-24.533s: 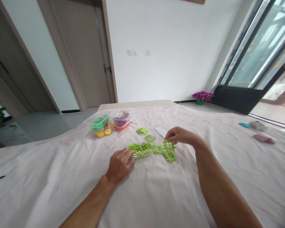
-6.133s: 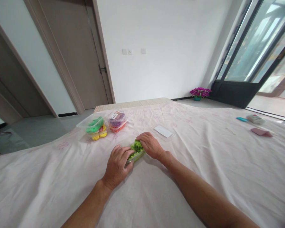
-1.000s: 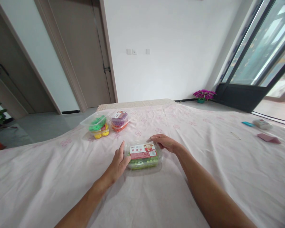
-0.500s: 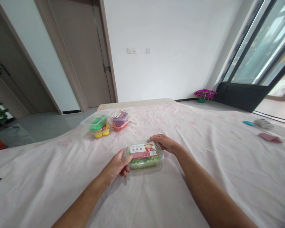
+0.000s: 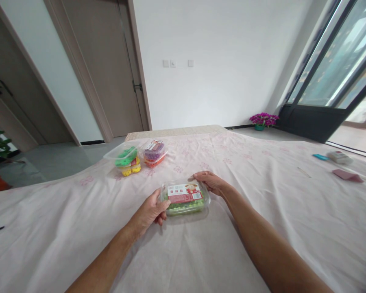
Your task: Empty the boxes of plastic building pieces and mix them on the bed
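A clear plastic food box [image 5: 184,198] with green pieces inside lies in front of me on the pale sheet. A red and white label covers much of its lid. My left hand [image 5: 155,208] grips the near left side, thumb on top and fingers underneath. At the far right corner, my right hand [image 5: 209,181] holds the rim between thumb and fingers. The lid looks closed. What the green pieces are I cannot make out.
Beyond my left hand, a clear box with green contents [image 5: 125,156] sits on one with yellow contents [image 5: 131,169]. Beside it a box with purple contents [image 5: 154,150] tops a red one [image 5: 155,161]. Small items, including a pink piece [image 5: 347,176], lie at right.
Both hands keep the same hold on the box, which has hardly moved. The whole view has shifted very slightly.
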`<state>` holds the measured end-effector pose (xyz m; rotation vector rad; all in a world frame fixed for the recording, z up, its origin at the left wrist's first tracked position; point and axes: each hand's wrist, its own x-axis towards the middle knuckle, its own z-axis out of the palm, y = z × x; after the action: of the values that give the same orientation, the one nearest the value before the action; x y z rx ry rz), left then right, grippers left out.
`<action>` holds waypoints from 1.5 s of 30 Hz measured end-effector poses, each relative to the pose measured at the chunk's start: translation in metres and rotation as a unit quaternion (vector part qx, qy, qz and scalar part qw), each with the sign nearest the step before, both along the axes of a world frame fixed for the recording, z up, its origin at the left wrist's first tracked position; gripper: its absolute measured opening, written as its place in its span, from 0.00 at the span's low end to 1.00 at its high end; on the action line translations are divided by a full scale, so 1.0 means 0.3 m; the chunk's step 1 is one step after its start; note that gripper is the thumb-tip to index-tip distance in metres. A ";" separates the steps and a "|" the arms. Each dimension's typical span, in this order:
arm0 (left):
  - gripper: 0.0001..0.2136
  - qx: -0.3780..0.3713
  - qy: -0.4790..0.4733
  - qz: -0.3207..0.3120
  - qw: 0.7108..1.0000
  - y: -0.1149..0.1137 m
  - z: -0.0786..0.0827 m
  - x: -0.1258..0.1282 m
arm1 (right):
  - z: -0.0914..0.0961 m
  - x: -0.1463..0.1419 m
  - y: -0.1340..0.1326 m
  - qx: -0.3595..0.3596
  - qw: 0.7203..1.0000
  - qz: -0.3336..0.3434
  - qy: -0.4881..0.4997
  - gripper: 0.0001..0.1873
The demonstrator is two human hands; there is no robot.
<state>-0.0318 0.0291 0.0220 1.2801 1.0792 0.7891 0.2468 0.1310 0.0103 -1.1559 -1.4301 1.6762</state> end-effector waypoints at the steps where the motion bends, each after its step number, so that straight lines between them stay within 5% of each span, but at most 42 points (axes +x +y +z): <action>1: 0.38 0.001 -0.003 0.004 1.000 0.000 -0.001 0.000 | -0.003 -0.001 0.001 -0.002 1.000 0.000 0.001 0.27; 13: 0.35 0.068 -0.021 0.104 0.992 0.003 -0.076 0.036 | -0.003 0.008 -0.008 0.028 0.999 -0.032 0.005 0.19; 20: 0.30 0.077 0.047 0.054 0.994 0.006 -0.095 0.048 | -0.050 0.093 0.065 0.065 0.946 -0.316 0.025 0.15; 29: 0.19 0.102 0.105 0.032 0.989 -0.005 -0.099 0.064 | -0.065 0.185 0.094 0.116 0.862 -0.493 0.026 0.13; 36: 0.18 0.120 0.118 0.030 0.985 -0.008 -0.089 0.067 | -0.056 0.214 0.088 0.120 0.838 -0.531 0.033 0.12; 45: 0.17 0.164 0.152 0.023 0.974 -0.003 -0.113 0.063 | -0.057 0.175 0.098 0.107 0.846 -0.518 0.070 0.08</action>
<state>-0.0128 0.0281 -0.0120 1.7013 1.2603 0.8500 0.2994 0.1604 -0.0068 -1.2876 -0.6228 0.7756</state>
